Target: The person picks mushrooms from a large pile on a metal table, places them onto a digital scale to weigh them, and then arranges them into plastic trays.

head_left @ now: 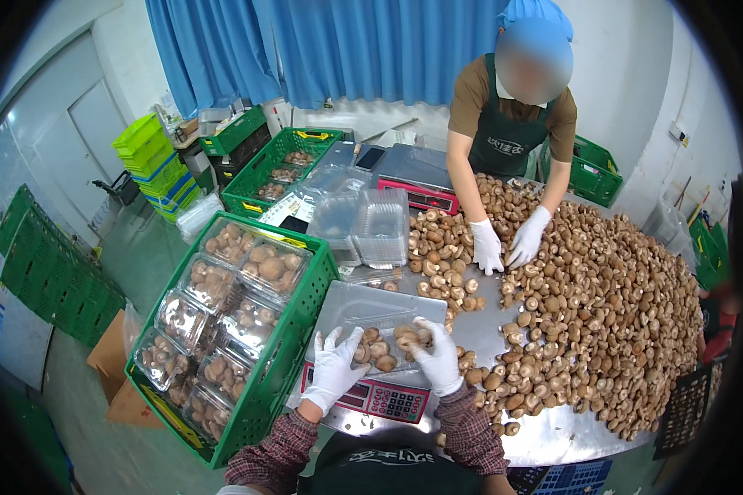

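A clear plastic clamshell box [402, 366] with several shiitake mushrooms [378, 356] in it rests on a digital scale [384, 402] with a red keypad front. My left hand [336, 369], in a white glove, is at the box's left side with its fingers spread and nothing in them. My right hand [436, 359], also gloved, is at the box's right side, its fingers closed around mushrooms [410, 338]. A large heap of loose mushrooms [588, 315] covers the steel table [551, 433] on the right.
At the left stands a green crate [285, 365] of filled boxes. Stacked empty clamshells [381, 226] and a second scale [418, 198] lie beyond my scale. Across the table, a co-worker's gloved hands [508, 244] touch the heap. Another green crate [272, 142] sits farther back.
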### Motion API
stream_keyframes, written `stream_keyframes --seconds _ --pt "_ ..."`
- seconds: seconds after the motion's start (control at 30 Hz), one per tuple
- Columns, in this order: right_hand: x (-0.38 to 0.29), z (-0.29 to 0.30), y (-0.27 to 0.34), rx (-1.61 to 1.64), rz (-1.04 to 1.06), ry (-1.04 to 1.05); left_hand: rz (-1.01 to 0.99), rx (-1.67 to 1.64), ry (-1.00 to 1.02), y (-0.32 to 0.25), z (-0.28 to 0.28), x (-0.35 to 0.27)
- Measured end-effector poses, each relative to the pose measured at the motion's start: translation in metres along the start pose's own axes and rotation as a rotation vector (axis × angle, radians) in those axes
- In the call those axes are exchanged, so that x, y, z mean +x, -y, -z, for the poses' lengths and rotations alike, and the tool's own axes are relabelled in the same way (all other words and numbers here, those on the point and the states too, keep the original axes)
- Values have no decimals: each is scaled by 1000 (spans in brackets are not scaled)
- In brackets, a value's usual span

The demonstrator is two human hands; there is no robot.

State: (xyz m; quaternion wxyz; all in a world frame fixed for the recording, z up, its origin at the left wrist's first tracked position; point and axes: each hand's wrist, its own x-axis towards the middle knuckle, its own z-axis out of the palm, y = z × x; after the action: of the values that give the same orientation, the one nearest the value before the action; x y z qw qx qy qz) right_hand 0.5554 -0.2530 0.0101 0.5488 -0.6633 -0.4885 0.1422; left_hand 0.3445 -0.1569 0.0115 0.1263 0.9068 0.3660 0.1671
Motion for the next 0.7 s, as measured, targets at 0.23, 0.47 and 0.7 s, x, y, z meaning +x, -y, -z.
stream_keyframes --seconds 0.23,0.47,0.7 --pt "-50 66 -32 1325 -567 58 -1 71 -59 -10 0 13" --pt "-176 186 -45 532 -751 161 -69 34 -18 -1 -8 5" --pt "-297 250 -30 -896 -715 812 -146 -59 -112 -29 -3 32"
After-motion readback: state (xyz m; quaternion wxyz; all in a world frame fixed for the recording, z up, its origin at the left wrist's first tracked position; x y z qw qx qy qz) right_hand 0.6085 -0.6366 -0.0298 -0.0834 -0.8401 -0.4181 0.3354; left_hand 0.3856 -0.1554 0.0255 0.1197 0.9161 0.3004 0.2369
